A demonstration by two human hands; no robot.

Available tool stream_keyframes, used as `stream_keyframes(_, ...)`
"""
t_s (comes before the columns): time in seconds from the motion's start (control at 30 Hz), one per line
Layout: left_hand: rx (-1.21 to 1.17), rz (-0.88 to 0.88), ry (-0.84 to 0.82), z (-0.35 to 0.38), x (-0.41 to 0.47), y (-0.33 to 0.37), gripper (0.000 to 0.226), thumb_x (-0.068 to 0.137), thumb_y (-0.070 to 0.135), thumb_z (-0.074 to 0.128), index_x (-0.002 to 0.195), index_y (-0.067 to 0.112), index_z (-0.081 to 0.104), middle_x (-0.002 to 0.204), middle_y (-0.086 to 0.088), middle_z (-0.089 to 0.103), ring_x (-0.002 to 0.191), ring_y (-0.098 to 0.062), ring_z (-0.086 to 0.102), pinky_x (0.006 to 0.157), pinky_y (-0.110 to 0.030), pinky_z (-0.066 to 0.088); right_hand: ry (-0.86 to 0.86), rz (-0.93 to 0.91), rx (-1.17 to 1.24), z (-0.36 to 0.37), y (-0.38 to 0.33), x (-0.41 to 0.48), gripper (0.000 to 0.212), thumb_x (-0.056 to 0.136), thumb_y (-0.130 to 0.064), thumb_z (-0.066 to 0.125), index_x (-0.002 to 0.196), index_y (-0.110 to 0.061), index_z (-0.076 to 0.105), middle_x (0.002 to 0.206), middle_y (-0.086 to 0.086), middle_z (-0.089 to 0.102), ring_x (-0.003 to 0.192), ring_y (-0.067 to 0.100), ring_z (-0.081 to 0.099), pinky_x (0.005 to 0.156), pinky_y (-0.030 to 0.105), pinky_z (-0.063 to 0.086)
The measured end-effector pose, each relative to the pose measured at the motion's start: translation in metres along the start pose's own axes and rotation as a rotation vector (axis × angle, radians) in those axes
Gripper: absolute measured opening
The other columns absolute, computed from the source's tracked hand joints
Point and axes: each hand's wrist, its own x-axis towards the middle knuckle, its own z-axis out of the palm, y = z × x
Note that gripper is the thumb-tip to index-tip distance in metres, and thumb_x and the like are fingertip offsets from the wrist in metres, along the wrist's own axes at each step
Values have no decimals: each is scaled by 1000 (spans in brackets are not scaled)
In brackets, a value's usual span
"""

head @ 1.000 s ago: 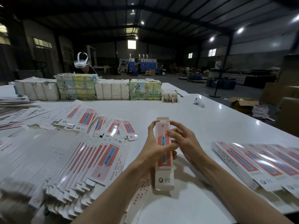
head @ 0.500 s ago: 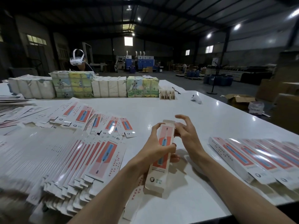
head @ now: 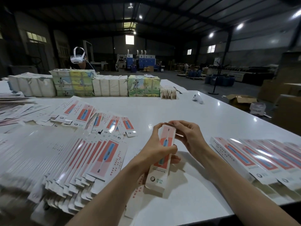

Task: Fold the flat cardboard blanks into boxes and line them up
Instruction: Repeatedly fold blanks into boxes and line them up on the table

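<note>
Now holds the half-folded box over the worktop, long axis pointing away from the body, left hand wrapped round its middle, right hand nearer the far end, fingers pinching the top flap, apparently ready for tucking.

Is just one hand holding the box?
No, the left hand grips the box and the right hand pinches its top end.
</note>
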Motion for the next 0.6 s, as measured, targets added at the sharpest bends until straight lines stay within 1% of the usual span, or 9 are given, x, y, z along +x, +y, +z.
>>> stream_keyframes(0.07, 18, 19, 3, 1, 0, -1, 88, 86, 23, 83, 141, 56, 24, 121, -5, 58, 78, -22, 80, 66, -26, 63, 17, 41, 24, 0, -1, 0, 21, 103, -11, 64, 113, 3, 76, 108, 20, 78, 98, 31, 77, 76, 33, 63)
stream_keyframes(0.1, 40, 31, 6, 1, 0, -1, 88, 85, 24, 83, 141, 57, 24, 120, -5, 59, 78, -21, 80, 68, -28, 64, 26, 54, 32, 0, -2, 0, 19, 103, -10, 64, 112, 3, 76, 105, 19, 78, 95, 29, 77, 75, 32, 63)
stream_keyframes(0.2, 74, 58, 4, 3, 1, -1, 91, 83, 24, 83, 140, 59, 22, 121, -8, 59, 79, -23, 80, 75, -37, 67, 48, 51, 61, 1, -5, -2, 18, 101, -10, 66, 106, 3, 78, 97, 19, 78, 88, 27, 76, 74, 30, 63)
stream_keyframes(0.27, 58, 73, -3, 3, 1, -1, 93, 82, 22, 84, 140, 59, 21, 120, -10, 60, 79, -23, 80, 73, -35, 67, 56, 36, 68, 0, -6, -3, 18, 101, -10, 67, 104, 3, 79, 97, 20, 78, 87, 27, 76, 74, 31, 63)
stream_keyframes(0.4, 49, 102, 11, 3, 2, -4, 102, 80, 19, 86, 138, 65, 16, 118, -8, 58, 82, -17, 80, 66, -26, 63, 65, 31, 71, 1, -6, -3, 18, 101, -10, 66, 101, 0, 80, 100, 20, 79, 89, 28, 77, 76, 33, 64)
stream_keyframes(0.53, 67, 107, 48, 3, 4, -6, 108, 73, 27, 87, 138, 73, 15, 122, -5, 56, 91, -23, 79, 71, -31, 66, 49, 31, 44, -2, -4, -3, 22, 103, -10, 64, 96, -5, 83, 102, 20, 78, 92, 31, 77, 77, 34, 63)
stream_keyframes(0.6, 73, 101, 59, 4, 5, -6, 109, 72, 30, 88, 138, 77, 15, 122, 1, 55, 96, -24, 76, 69, -28, 65, 28, 33, 35, -3, -3, -2, 23, 103, -10, 62, 97, -3, 83, 104, 20, 78, 96, 32, 77, 78, 34, 63)
